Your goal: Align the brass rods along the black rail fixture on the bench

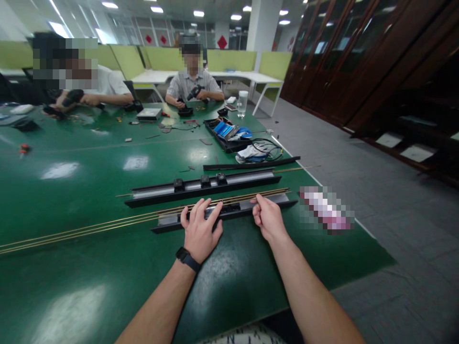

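Note:
Long thin brass rods (118, 221) lie slantwise over a black channel with a pale inner strip (167, 219), running off to the left edge. My left hand (201, 222), a dark watch on its wrist, is laid over rods and channel with its fingers spread. By the channel's right part, my right hand (267, 216) has its fingers curled, thumb and index pinched at the rods. Dark parts inside the channel are partly hidden by my hands. Just beyond lies a second black channel (229, 183) holding several small black blocks (204, 180), with a thin rod sticking out at both ends.
A narrow black strip (251, 163) lies behind the channels. Past it are a black tray (224, 138) with blue items, and white gloves (256, 152) with cable. A clear cup (242, 104) stands farther back. Two people hold power drills (194, 92) across the green table (89, 286).

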{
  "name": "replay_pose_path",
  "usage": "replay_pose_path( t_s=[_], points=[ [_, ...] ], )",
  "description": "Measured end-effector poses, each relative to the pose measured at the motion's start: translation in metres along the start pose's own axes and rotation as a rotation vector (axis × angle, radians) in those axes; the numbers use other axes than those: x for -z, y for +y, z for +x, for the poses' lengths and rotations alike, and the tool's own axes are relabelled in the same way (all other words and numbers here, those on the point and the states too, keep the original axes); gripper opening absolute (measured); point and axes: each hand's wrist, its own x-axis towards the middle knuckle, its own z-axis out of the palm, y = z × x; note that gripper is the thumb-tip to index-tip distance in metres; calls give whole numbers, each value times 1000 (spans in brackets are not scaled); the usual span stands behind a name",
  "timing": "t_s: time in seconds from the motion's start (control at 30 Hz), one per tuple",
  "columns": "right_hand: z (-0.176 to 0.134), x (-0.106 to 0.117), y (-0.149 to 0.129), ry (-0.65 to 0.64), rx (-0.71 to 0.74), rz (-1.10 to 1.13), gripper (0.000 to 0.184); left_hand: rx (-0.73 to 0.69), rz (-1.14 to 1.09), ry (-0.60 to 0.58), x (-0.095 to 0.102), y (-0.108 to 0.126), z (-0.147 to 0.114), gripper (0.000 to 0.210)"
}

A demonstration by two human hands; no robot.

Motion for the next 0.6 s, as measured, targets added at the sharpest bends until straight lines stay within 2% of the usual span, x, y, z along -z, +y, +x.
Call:
replay_pose_path(
  t_s=[0.3, 0.47, 0.6],
  points=[
    [0, 0, -1, 27, 6, -27, 38, 0, 2, 1, -1, -1, 0, 46],
    [-3, -2, -1, -38, -23, -93, 36, -10, -1, 10, -2, -1, -1, 48],
    [-5, -1, -2, -67, -37, -44, 32, -22, -1, 16, -3, -2, -1, 48]
  ],
)
